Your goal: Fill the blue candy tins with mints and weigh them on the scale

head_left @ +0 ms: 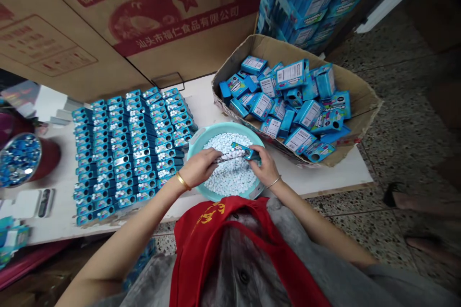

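Both of my hands hover over a light teal basin [196, 141] full of small white candies [230, 177]. My right hand [264, 165] is closed on a small blue box [247, 151] held lengthwise above the candies. My left hand [200, 165] is closed with its fingertips pinched at the box's left end, where some white candies lie against them. Left of the basin, several rows of small blue boxes [129, 146] lie packed side by side on the white table [201, 100].
A cardboard box [360, 100] heaped with loose blue boxes sits right of the basin. A large printed carton [151, 24] stands behind. Stacked blue packs [309, 0] rise at the back right. A red bucket [46, 158] of blue items stands far left. Another person's feet [414, 201] show on the floor.
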Available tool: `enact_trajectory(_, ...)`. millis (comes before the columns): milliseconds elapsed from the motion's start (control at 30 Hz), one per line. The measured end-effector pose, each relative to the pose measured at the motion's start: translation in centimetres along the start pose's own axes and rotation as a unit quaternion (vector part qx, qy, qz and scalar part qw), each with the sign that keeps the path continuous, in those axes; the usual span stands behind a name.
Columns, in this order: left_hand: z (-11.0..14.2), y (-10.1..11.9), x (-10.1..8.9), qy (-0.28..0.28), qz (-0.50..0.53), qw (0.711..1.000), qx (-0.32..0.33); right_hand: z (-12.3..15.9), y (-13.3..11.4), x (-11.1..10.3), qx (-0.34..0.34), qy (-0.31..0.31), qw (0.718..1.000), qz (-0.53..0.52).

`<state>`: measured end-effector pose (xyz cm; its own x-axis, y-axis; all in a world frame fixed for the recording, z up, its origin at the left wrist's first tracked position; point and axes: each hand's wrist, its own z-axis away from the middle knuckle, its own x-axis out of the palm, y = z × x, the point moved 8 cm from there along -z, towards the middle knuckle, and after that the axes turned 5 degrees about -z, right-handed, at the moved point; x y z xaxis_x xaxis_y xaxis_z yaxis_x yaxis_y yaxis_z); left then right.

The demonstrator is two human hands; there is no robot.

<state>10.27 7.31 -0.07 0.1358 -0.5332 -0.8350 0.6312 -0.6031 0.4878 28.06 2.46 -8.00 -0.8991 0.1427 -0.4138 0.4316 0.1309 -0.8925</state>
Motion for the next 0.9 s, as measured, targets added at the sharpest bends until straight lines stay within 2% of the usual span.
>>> enact_trajectory(67,-0.9,1.3,-0.9,-0.052,-0.093,0.994,-0.023,0.1,-0.4,0.6,-0.018,-0.005,1.0,0.005)
enact_trajectory(167,-2.0,3.7,-1.6,-0.114,-0.213,0.969,-0.05,0.2,-0.8,1.1,-0.036,-0.004,0.999,0.006)
enact_trajectory(267,-2.4,6.0,-2.2,-0.133,-0.268,0.952,-0.067,0.3,-0.8,1.4,-0.036,0.001,0.999,0.001)
enact_trajectory(333,-2.4,6.7,-2.7,-0.133,-0.279,0.948,-0.071,0.3,-0.5,1.4,-0.031,0.003,1.0,-0.003)
enact_trajectory(400,-2.1,6.3,-3.0,-0.117,-0.278,0.95,-0.075,0.3,-0.3,1.4,-0.025,0.002,1.0,-0.006)
enact_trajectory(500,-1.2,2.5,-2.7,-0.061,-0.256,0.957,-0.12,0.2,0.2,0.9,-0.013,0.011,1.0,-0.004)
enact_trajectory(567,-0.5,-1.2,-0.8,-0.037,-0.217,0.961,-0.167,0.1,0.6,0.3,0.001,0.021,1.0,-0.001)
enact_trajectory(633,-0.1,-4.0,3.3,-0.057,-0.144,0.971,-0.185,-0.1,0.8,-0.4,0.016,0.034,0.999,-0.001)
enact_trajectory(667,0.0,-4.7,5.6,-0.069,-0.123,0.974,-0.179,-0.3,0.8,-0.7,0.023,0.04,0.999,-0.001)
enact_trajectory(733,-0.3,-4.8,9.9,-0.086,-0.085,0.98,-0.159,-0.5,0.8,-1.1,0.032,0.051,0.998,-0.001)
enact_trajectory(800,-0.9,-3.5,13.3,-0.092,-0.048,0.986,-0.131,-0.6,0.8,-1.4,0.036,0.058,0.998,-0.002)
enact_trajectory(900,-1.6,-1.2,15.9,-0.087,0.01,0.992,-0.096,-0.6,0.9,-1.6,0.041,0.061,0.997,-0.003)
